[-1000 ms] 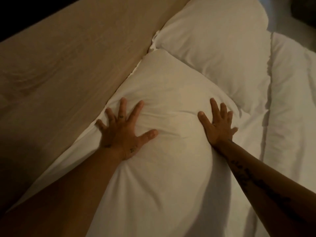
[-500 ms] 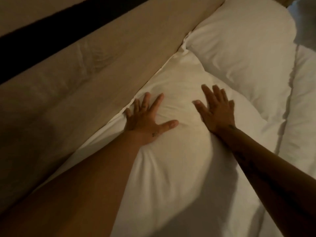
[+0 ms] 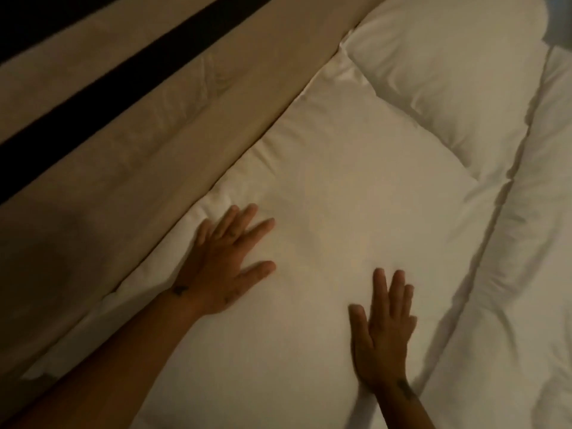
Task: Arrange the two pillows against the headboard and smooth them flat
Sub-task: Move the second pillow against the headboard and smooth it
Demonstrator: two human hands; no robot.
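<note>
Both palms have slid back toward the bed's near end: left hand (image 3: 221, 263) and right hand (image 3: 383, 329) lie spread flat, holding nothing, on the near pillow (image 3: 325, 212), which now looks flatter against the headboard (image 3: 154, 134), far pillow (image 3: 448, 72) alongside

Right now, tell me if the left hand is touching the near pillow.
Touching. The head view shows the left hand lying palm down, fingers spread, on the near pillow, with no gap or shadow beneath it.
</note>
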